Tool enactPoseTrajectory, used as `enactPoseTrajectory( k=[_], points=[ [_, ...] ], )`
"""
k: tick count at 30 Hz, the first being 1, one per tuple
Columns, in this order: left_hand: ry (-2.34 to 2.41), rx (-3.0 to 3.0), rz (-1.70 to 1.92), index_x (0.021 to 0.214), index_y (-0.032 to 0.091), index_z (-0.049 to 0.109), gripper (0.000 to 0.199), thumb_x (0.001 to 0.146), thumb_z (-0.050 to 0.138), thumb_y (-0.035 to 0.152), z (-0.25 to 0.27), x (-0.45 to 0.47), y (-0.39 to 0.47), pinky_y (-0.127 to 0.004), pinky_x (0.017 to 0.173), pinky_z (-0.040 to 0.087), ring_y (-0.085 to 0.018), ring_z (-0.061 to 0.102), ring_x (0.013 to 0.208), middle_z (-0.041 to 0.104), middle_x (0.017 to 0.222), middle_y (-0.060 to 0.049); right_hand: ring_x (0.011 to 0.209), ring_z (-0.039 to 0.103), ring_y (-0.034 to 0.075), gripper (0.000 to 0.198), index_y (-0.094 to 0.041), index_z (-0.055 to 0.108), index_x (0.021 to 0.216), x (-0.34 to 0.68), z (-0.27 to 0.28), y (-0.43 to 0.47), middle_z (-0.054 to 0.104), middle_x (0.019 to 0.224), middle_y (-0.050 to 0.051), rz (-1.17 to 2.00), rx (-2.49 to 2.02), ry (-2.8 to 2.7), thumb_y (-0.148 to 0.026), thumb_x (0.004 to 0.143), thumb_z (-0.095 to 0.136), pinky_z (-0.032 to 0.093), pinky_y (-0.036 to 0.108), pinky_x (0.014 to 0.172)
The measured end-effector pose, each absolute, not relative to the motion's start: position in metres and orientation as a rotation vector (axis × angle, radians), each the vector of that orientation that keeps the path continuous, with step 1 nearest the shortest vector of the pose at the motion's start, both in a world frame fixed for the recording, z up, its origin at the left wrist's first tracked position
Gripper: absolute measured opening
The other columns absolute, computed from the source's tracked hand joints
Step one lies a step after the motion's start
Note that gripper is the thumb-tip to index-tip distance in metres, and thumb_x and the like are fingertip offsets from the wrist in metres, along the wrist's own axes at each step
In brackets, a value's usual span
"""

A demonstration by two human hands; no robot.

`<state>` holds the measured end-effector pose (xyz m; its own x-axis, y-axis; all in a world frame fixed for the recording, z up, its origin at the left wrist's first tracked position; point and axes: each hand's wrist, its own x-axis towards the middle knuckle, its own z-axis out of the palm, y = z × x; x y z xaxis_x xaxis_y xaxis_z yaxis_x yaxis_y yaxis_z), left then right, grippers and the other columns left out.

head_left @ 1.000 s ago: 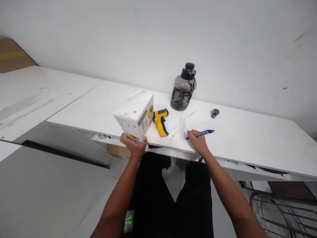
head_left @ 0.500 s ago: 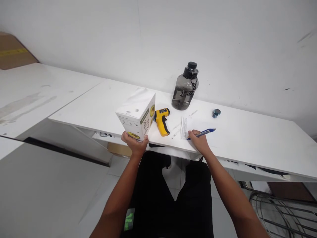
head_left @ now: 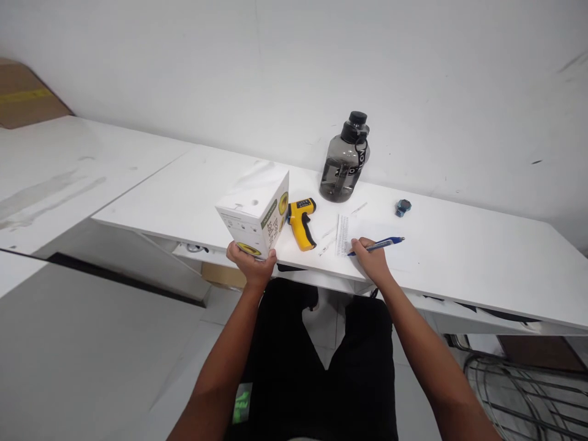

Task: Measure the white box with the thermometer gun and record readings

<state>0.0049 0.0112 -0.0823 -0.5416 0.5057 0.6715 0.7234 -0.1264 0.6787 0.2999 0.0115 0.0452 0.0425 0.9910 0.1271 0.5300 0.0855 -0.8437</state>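
Observation:
My left hand grips the near bottom corner of a white product box that stands tilted at the front edge of the white table. My right hand holds a blue pen with its tip on a small printed paper slip. A yellow and black infrared thermometer gun lies between the box and the slip.
A smoky grey water bottle with a black cap stands at the back near the wall. A small blue object lies to its right. A second white table joins on the left. A wire rack sits low at right.
Only the camera view has shifted slightly; both hands, the box and the pen stay where they were.

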Motion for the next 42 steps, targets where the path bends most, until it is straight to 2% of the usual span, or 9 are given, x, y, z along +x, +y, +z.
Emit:
enactPoseTrajectory(
  k=[14, 20, 29, 36, 42],
  points=[
    [-1.922, -1.414, -1.716, 0.134, 0.010, 0.018, 0.101, 0.061, 0.063, 0.063, -0.0802, 0.0053, 0.0109, -0.057, 0.106, 0.025, -0.037, 0.032, 0.122, 0.033, 0.125, -0.021, 0.061, 0.047, 0.017, 0.036, -0.021, 0.055, 0.055, 0.3005, 0.0454, 0.0120, 0.047, 0.054, -0.002, 0.751, -1.549, -1.589, -0.045, 0.082, 0.051, 0.037, 0.029, 0.060],
    [-1.998, -1.404, -1.726, 0.134, 0.011, 0.019, 0.103, 0.058, 0.065, 0.064, -0.0793, 0.0056, 0.0101, -0.057, 0.106, 0.025, -0.039, 0.030, 0.125, 0.033, 0.126, -0.022, 0.062, 0.049, 0.017, 0.036, -0.021, 0.055, 0.054, 0.2991, 0.0475, 0.0119, 0.051, 0.055, 0.000, 0.764, -1.539, -1.572, -0.045, 0.081, 0.052, 0.040, 0.029, 0.062],
    [-1.963, -1.406, -1.715, 0.134, 0.009, 0.019, 0.103, 0.061, 0.064, 0.066, -0.0792, 0.0061, 0.0100, -0.057, 0.107, 0.027, -0.039, 0.030, 0.125, 0.033, 0.126, -0.023, 0.059, 0.048, 0.017, 0.036, -0.021, 0.058, 0.056, 0.2998, 0.0465, 0.0124, 0.048, 0.052, -0.002, 0.786, -1.529, -1.549, -0.045, 0.082, 0.053, 0.039, 0.030, 0.061],
    [-2.019, -1.377, -1.708, 0.135, 0.009, 0.020, 0.105, 0.060, 0.067, 0.066, -0.0767, 0.0075, 0.0091, -0.058, 0.106, 0.028, -0.039, 0.033, 0.125, 0.034, 0.126, -0.022, 0.062, 0.051, 0.018, 0.037, -0.021, 0.062, 0.059, 0.3011, 0.0440, 0.0138, 0.052, 0.055, -0.001, 0.772, -1.518, -1.565, -0.046, 0.083, 0.053, 0.041, 0.030, 0.064],
    [-2.011, -1.393, -1.711, 0.135, 0.009, 0.018, 0.104, 0.060, 0.067, 0.063, -0.0782, 0.0075, 0.0093, -0.058, 0.106, 0.027, -0.040, 0.029, 0.127, 0.032, 0.127, -0.023, 0.060, 0.050, 0.017, 0.036, -0.021, 0.060, 0.058, 0.3009, 0.0433, 0.0139, 0.051, 0.054, -0.001, 0.798, -1.510, -1.544, -0.045, 0.084, 0.054, 0.040, 0.031, 0.064]
  ],
)
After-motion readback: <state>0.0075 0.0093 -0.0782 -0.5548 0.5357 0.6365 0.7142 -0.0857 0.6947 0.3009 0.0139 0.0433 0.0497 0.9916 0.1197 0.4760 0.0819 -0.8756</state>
